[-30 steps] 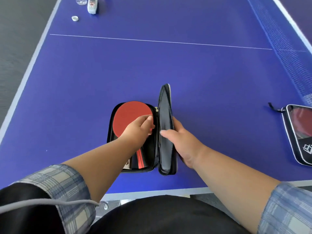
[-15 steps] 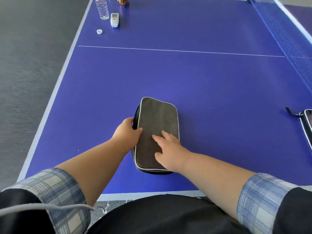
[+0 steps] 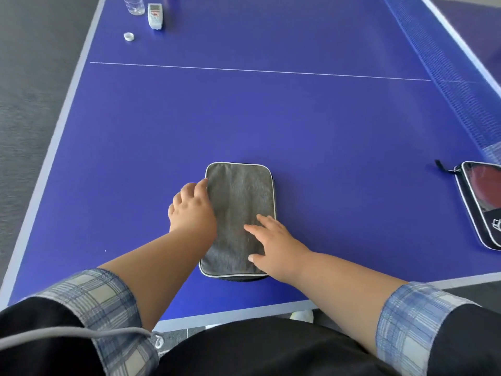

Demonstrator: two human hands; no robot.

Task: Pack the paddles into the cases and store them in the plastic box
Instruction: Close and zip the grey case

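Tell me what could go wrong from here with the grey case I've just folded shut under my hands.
The grey case lies close to the near edge of the table; a hard tug at its left edge by the left hand might drag it off. The right hand only presses flat on top, so the case could slide. The second case at the right lies open with a paddle showing, easy to forget.

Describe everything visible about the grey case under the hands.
The grey case is a flat rounded rectangle of woven-looking fabric with pale piping round its edge and a dark underside showing at the near end. It lies folded shut on the blue table, near its front edge. The right hand rests flat on its near right part; the left hand touches its left edge.
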